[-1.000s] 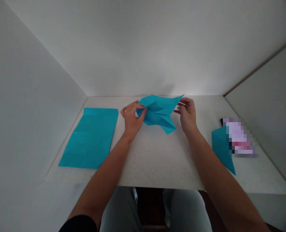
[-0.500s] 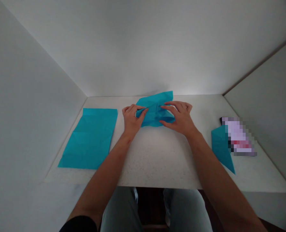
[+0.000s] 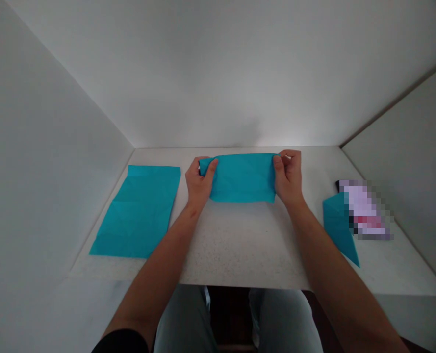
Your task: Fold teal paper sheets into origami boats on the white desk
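Note:
A folded teal paper is stretched between both hands as a flat rectangle, just above the white table near its far edge. My left hand pinches the paper's left end, thumb on top. My right hand grips its right end with curled fingers. Both forearms reach in from below.
A larger creased teal sheet lies flat at the left of the table. Another teal piece lies at the right, partly under a blurred-out object. White walls close in the table on the left, back and right.
The paper was a crumpled, many-pointed shape a second ago. My right hand pressed over it, and now both hands hold it flattened into a rectangle by its ends.

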`<state>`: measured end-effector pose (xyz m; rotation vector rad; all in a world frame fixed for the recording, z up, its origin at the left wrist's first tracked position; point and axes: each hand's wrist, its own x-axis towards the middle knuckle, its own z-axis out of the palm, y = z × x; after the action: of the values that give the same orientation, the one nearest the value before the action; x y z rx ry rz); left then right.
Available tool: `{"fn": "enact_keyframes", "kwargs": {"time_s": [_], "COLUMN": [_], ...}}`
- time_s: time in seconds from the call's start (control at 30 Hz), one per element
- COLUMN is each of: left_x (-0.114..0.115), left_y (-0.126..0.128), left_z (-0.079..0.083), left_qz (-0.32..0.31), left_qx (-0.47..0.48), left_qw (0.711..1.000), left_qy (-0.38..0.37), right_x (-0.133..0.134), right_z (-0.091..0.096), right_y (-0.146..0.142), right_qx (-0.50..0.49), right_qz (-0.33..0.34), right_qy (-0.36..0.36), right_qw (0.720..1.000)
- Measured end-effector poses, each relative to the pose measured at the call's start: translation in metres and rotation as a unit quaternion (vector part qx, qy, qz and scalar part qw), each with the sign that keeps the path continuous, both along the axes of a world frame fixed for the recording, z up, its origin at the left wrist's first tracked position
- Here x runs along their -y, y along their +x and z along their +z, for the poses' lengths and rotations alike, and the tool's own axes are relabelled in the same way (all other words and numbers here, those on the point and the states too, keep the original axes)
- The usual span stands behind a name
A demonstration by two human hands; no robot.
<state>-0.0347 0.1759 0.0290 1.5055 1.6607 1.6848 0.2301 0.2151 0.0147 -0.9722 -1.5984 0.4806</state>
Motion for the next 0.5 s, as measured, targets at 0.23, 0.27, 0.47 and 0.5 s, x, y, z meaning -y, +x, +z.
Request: {"fn": "enact_keyframes", "kwargs": {"time_s": [0.23,0.27,0.47,0.5], "left_x": [-0.004,-0.004,-0.004,-0.004], "left_y": [0.005,0.006,0.005,0.005], "left_z": [-0.011,-0.013,-0.016,-0.016], "left_qz": [-0.086,-0.104,-0.116,-0.115], "left_qx": [0.044,0.054,0.065,0.068], "left_qw": [0.995,0.992,0.989,0.989], "left_qy": [-0.037,-0.05,-0.059,-0.058], "right_x": [-0.005,-0.008,-0.021,-0.021], "right_z": [-0.004,-0.007,-0.018,-0.018], "right_y": [0.007,0.01,0.019,0.019], "right_qx": [-0.081,-0.087,-0.107,-0.112], "right_qz": [-0.034,-0.043,-0.056,-0.045], "right_qy": [-0.054,-0.051,-0.057,-0.074], "right_qw": [0.995,0.994,0.991,0.99]}}
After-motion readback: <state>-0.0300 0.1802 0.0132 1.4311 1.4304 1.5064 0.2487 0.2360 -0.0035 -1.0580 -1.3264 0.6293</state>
